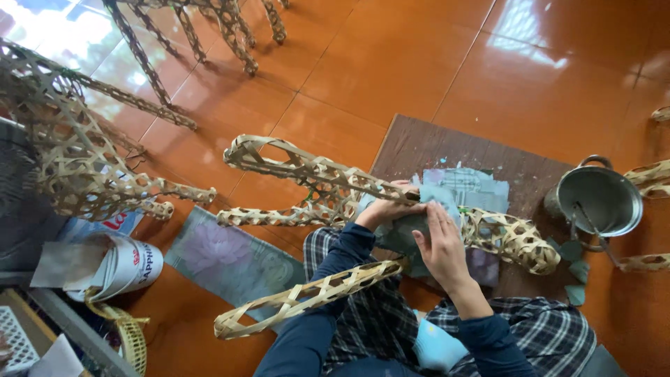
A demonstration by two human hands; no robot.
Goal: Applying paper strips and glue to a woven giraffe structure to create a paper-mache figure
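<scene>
Head view: two hands, left (382, 209) and right (438, 246), press grey paper (408, 234) onto one woven frame (335, 185) (grip flat, open).

Both hands, left hand (382, 209) and right hand (440, 248), press grey-green paper (408, 234) onto a woven bamboo frame (328, 188) above a dark board (433, 150) on the orange tiled floor (391, 63).

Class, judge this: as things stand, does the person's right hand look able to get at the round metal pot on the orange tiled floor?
Probably yes. The right hand lies flat on grey-green paper on the woven bamboo frame; the round metal pot stands just beyond the frame's end, with nothing between.
</scene>
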